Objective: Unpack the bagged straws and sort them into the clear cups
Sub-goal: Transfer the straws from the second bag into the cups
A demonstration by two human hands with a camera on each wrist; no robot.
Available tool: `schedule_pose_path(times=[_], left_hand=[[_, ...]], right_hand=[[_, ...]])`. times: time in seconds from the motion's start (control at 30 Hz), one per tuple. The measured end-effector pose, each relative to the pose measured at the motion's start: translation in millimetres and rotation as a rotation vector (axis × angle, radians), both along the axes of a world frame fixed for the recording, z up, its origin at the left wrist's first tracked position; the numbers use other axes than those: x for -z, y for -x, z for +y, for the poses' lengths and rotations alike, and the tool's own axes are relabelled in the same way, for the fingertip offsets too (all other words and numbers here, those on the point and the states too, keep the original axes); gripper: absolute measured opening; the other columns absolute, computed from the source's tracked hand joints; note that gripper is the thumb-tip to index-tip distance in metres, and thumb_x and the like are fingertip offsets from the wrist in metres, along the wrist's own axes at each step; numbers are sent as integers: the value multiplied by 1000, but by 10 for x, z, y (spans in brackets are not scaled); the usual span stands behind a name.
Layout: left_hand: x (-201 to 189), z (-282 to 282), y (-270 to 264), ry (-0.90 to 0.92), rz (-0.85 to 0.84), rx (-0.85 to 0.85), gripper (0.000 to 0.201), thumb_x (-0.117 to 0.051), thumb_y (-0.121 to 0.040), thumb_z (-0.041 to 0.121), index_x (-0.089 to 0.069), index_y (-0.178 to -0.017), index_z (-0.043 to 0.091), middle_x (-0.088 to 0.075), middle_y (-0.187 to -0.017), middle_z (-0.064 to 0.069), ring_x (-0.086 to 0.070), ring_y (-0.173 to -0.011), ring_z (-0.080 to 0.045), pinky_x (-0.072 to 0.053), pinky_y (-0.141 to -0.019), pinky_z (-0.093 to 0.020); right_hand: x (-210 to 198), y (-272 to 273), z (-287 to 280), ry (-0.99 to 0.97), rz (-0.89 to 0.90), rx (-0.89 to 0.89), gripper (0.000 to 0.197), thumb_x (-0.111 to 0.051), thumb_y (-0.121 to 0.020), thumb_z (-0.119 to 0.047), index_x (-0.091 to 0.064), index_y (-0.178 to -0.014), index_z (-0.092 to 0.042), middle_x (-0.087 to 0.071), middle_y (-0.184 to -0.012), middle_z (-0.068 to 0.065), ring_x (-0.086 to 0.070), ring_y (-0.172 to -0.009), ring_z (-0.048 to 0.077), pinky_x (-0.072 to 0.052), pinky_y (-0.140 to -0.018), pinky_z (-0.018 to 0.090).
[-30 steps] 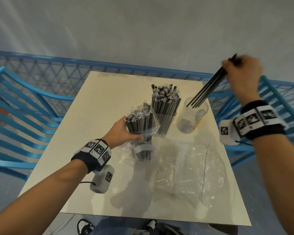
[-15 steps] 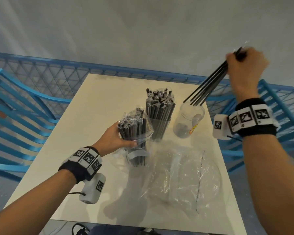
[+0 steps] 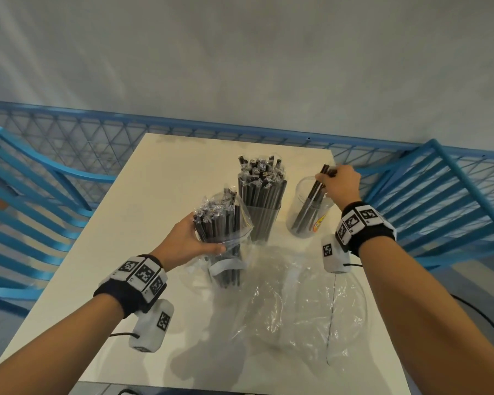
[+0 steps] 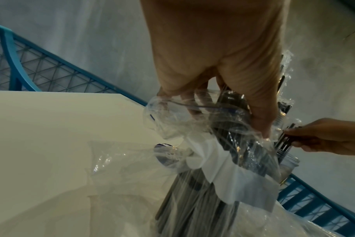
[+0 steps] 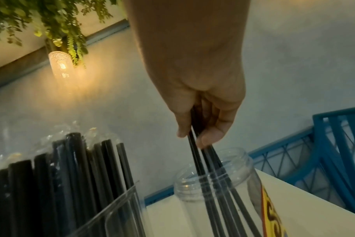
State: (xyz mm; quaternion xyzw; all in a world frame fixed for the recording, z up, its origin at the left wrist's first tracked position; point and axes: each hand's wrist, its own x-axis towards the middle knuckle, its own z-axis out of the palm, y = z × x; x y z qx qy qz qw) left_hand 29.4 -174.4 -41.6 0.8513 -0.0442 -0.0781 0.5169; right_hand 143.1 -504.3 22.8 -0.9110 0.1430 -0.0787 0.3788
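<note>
My left hand (image 3: 188, 243) (image 4: 223, 80) grips an upright clear bag of wrapped black straws (image 3: 220, 223) (image 4: 219, 168) standing on the white table (image 3: 143, 218). Behind it a clear cup (image 3: 261, 220) (image 5: 103, 213) is packed full of wrapped black straws (image 3: 261, 183) (image 5: 51, 168). To its right stands a clear jar (image 3: 310, 212) (image 5: 213, 184) with a yellow label. My right hand (image 3: 340, 183) (image 5: 201, 125) pinches several thin black straws (image 3: 311, 201) (image 5: 213, 176) by their tops, their lower ends down inside the jar.
A crumpled empty clear plastic bag (image 3: 303, 303) lies on the table in front of the cups. Blue metal chairs (image 3: 26, 201) flank the table on both sides, and a blue mesh railing (image 3: 183, 129) runs along its far edge.
My right hand has come down from high above the jar, lowering the thin straws into it. My left hand stays on the bagged straws.
</note>
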Motion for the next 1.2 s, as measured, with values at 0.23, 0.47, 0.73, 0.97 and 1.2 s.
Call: schedule_pose_path(times=[0.23,0.47,0.73,0.97,1.2], left_hand=[[-6,-22,3,6,-14,16,110,-82,-40,74,-55,-132,19,-66,-122,6,-60,-113,-13,-46,-97,-31],[-77,-51,-4,-8,3,33,101,-85,-45,60,-54,-132,18,-65,-123,5,-60,-113,-13,-46,-97,-30],[-104,-80,6,10,-3,38,76,-93,-57,22,-60,-125,18,-70,-109,8,-64,-96,4,-47,-80,-15],[-96,-71,-30,-15,-38,47,77,-92,-63,18,-55,-132,16,-66,-118,7,-59,-104,2,-41,-78,0],[-112,-81,-63,-44,-42,50,83,-92,-63,27,-52,-135,16,-63,-126,3,-58,-115,-14,-43,-89,-16]], right_hand=[[-575,282,-139,161,-70,15,37,-66,-87,-12,-56,-121,0,-63,-114,17,-60,-108,27,-44,-92,31],[-634,1114,809,-85,27,-583,18,-65,-89,-16,-67,-107,-14,-71,-85,-2,-66,-69,5,-58,-72,24],[5,1187,1360,-4,114,-615,50,-74,-83,-33,-57,-125,-11,-64,-97,4,-55,-82,14,-39,-64,20],[-157,1133,1239,-215,1,-599,12,-64,-91,-17,-65,-103,-16,-71,-95,-3,-64,-74,-1,-57,-74,22],[-742,1054,917,-325,-198,-469,15,-61,-92,-16,-62,-107,-12,-70,-86,1,-63,-60,9,-53,-56,16]])
